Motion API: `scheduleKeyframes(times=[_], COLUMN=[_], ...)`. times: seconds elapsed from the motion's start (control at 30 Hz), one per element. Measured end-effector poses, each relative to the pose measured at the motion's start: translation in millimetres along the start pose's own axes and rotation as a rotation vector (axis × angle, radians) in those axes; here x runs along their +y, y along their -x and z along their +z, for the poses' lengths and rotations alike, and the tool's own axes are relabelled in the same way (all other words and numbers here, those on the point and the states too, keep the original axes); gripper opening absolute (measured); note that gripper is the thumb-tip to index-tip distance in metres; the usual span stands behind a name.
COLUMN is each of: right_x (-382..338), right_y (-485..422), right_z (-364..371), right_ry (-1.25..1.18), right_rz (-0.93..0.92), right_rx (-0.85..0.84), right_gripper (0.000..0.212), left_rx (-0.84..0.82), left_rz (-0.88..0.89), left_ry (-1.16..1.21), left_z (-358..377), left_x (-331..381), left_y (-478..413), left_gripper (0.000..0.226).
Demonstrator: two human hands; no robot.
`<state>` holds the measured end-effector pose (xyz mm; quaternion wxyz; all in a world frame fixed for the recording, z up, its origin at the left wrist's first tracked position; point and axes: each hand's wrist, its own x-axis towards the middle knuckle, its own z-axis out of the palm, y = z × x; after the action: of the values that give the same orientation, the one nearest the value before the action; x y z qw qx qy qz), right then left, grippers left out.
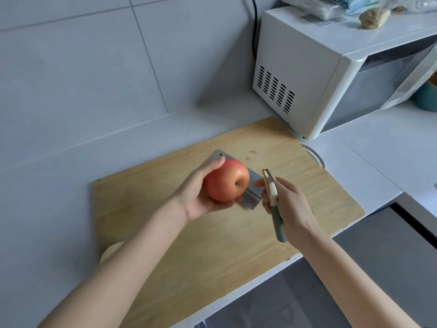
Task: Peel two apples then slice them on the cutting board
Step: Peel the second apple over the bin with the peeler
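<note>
Holding apple [226,179] w/ left hand [201,197], peeler [273,197] in right hand [289,207].

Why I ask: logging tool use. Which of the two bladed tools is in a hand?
The peeler, with its white-and-green handle, gripped by the right hand. The cleaver lies flat on the cutting board, partly hidden behind the apple.

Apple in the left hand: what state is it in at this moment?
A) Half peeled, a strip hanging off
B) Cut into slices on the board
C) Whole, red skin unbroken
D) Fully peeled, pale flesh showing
C: the apple held in the left hand shows unbroken red skin over its whole visible side, and the peeler gripped in the right hand is beside it, not touching.
</note>
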<state>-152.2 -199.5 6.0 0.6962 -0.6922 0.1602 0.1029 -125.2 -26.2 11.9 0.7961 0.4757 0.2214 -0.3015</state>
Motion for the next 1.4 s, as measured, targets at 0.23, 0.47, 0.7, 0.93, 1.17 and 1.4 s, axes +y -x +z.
scheduleKeyframes(times=[0.23, 0.47, 0.7, 0.93, 1.17, 1.4], right_x=[28, 75, 76, 88, 105, 101], right_y=[87, 154, 203, 222, 230, 238], right_z=[67, 128, 178, 207, 204, 206], right_ry=[0.424, 0.866, 1.094, 1.120, 1.018, 1.075], right_rz=[-0.409, -0.934, -1.320, -1.300, -1.088, -1.145], right_rx=[-0.194, -0.226, -0.663, -0.856, -0.647, -0.634], right_gripper=[0.027, 0.028, 0.028, 0.022, 0.032, 0.019], left_rx=[-0.018, 0.081, -0.017, 0.047, 0.134, 0.147], left_rz=[-0.219, -0.288, -0.420, -0.322, -0.175, -0.187], left_ry=[0.240, 0.123, 0.123, -0.001, 0.091, 0.023], left_z=[-69, -140, -188, -199, -206, -207], left_x=[-54, -114, -158, -186, -196, -190], left_y=[113, 205, 270, 297, 306, 298], left_gripper=[0.072, 0.075, 0.068, 0.059, 0.045, 0.047])
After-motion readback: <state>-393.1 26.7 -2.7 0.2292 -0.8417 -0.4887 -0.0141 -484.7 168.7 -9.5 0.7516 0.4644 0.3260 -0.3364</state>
